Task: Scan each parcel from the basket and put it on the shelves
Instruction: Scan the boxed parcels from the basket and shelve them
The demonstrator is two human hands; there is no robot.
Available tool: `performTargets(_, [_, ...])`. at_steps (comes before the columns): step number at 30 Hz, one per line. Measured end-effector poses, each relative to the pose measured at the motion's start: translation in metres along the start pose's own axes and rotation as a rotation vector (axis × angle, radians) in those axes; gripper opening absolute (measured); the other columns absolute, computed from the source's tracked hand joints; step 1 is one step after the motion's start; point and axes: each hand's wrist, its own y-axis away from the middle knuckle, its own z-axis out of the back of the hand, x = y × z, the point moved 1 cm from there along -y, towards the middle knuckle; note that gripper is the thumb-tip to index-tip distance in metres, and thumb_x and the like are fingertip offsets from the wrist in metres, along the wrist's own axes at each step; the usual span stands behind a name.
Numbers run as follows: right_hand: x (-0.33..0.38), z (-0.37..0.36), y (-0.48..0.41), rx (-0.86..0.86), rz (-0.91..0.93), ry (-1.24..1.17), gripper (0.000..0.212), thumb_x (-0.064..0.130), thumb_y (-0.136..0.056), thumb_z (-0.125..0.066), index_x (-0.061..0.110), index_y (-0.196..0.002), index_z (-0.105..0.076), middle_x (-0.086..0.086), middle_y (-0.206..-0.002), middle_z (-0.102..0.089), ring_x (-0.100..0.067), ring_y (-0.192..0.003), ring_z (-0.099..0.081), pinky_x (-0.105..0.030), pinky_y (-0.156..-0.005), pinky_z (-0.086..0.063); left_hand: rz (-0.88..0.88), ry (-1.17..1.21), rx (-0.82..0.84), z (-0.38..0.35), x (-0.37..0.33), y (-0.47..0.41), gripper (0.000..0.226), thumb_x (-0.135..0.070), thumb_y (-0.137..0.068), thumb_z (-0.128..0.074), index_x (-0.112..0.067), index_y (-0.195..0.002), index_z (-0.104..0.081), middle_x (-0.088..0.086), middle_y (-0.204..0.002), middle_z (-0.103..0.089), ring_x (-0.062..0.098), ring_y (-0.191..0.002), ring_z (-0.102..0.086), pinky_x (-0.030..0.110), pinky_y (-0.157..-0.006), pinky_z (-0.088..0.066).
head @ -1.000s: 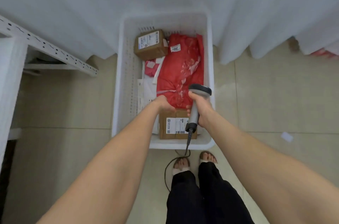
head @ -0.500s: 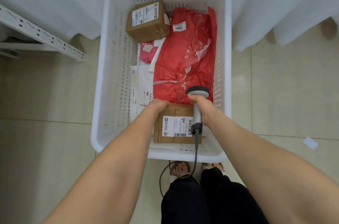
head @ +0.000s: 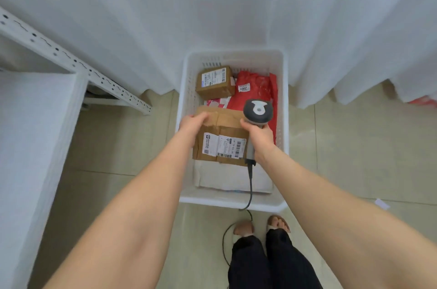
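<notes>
Raised since the earlier frame: cardboard parcel, then flat at the near end of the white basket, now held above its contents, label upward. Left hand: fingers curled over the parcel's far left edge, gripping. Right hand: wrapped round the handle of the corded scanner, just beside the parcel's right edge; contact with the parcel not discernible. Scan judged not yet made, scanner head turned away from the label. Remaining in basket: small brown box, red bag, pale flat parcel. Shelves at left, apart from the basket. Judged early: several parcels left to scan and shelve.
</notes>
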Motion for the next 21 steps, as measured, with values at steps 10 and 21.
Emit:
performTargets(10, [0.141,-0.007,0.163,-0.043,0.046,-0.060,0.063,0.011,-0.073,-0.077,0.013,-0.130,-0.051,-0.013,-0.114,-0.066,-0.033,-0.103,-0.064,-0.050,-0.094,-0.052,-0.343,-0.118,0.192,0.087,-0.162,0.171,0.084,-0.023,-0.074,-0.081,-0.026,-0.145,-0.036,0.008,-0.132,-0.055,0.025,-0.111,-0.058,0.043,-0.095,-0.049])
performTargets(21, [0.270,-0.010,0.306,0.029,0.210,-0.183,0.039,0.012,-0.080,-0.073,0.013,-0.117,-0.059,-0.012,-0.106,-0.071,-0.031,-0.095,-0.068,-0.047,-0.090,-0.055,-0.589,-0.326,0.266,0.166,-0.286,0.314,0.118,-0.026,-0.069,-0.084,-0.021,-0.154,-0.001,0.006,-0.156,-0.027,0.023,-0.136,-0.037,0.038,-0.109,-0.033])
